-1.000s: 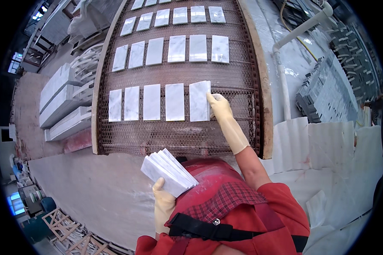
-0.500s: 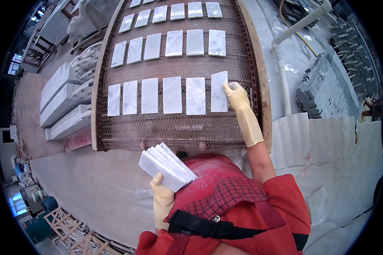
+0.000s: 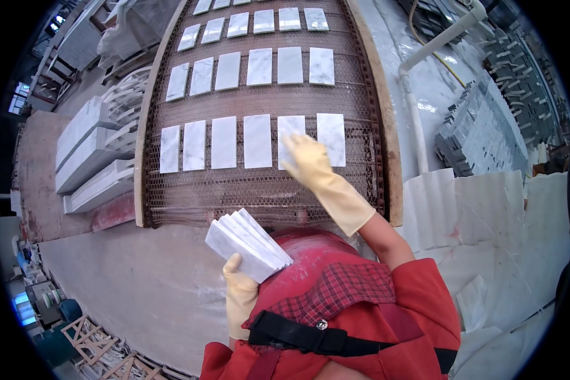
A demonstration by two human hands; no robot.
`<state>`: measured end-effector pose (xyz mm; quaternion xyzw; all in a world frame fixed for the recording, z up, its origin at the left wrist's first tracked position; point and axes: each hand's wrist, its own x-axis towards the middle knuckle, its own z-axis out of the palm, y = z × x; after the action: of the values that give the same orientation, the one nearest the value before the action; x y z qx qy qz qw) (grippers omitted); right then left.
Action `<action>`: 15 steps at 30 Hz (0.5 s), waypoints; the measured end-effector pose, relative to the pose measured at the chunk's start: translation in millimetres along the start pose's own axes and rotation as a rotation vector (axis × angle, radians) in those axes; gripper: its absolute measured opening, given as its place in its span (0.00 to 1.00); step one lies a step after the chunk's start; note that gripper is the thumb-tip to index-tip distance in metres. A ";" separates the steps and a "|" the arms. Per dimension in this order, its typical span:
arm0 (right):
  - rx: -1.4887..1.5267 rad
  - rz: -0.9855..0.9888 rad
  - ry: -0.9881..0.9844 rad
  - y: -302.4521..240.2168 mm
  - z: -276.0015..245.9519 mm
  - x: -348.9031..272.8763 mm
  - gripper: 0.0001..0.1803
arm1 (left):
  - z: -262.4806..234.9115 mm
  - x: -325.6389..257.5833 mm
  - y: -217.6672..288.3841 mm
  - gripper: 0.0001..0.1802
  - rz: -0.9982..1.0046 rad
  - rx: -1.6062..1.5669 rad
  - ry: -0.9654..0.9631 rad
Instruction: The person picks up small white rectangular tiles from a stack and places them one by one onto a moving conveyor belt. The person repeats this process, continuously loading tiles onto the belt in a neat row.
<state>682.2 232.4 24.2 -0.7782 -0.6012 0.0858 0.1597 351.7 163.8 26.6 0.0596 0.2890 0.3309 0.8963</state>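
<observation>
My left hand (image 3: 240, 294), in a pale rubber glove, grips a fanned stack of marble tiles (image 3: 237, 248) against my red apron, thumb on the top face. My right hand (image 3: 310, 163), gloved alike and blurred by motion, hangs over the nearest tile row with thumb and fingers apart and nothing held. It partly covers the second tile from the right (image 3: 290, 125). Beside it, the row's rightmost tile (image 3: 333, 136) lies flat on the mesh conveyor belt (image 3: 253, 188). Other white, grey-veined tiles, such as the leftmost one (image 3: 170, 149), lie in spaced rows.
Wooden rails (image 3: 379, 114) border the belt. Pale stone slabs (image 3: 85, 152) are stacked at the left. On the right are a white pipe (image 3: 415, 120), a stack of grey tiles (image 3: 481, 126) and pale sheeting (image 3: 462, 209). A wooden crate (image 3: 95, 342) stands at the lower left.
My right hand has let go of the rightmost tile, which now lies flat and straight, and has moved left over its neighbour. My left hand still holds its stack in about the same place.
</observation>
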 end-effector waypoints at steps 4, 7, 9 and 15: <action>-0.229 -0.216 -0.005 -6.4 45.0 8.6 0.33 | -9.4 -3.2 14.2 0.51 -0.015 0.001 -0.065; -0.185 -0.178 -0.032 -1.0 49.8 11.5 0.35 | -5.2 -7.6 24.7 0.51 0.028 0.001 -0.038; -0.168 -0.166 0.020 2.7 56.3 11.8 0.36 | -4.4 -7.5 29.6 0.52 0.087 0.008 -0.026; -0.167 -0.117 0.059 0.3 63.0 10.7 0.37 | -16.9 -3.6 48.7 0.53 0.060 0.024 -0.025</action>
<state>664.8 251.8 -34.1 -0.7547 -0.6455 0.0030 0.1169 312.8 197.8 28.9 0.0828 0.2799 0.3533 0.8888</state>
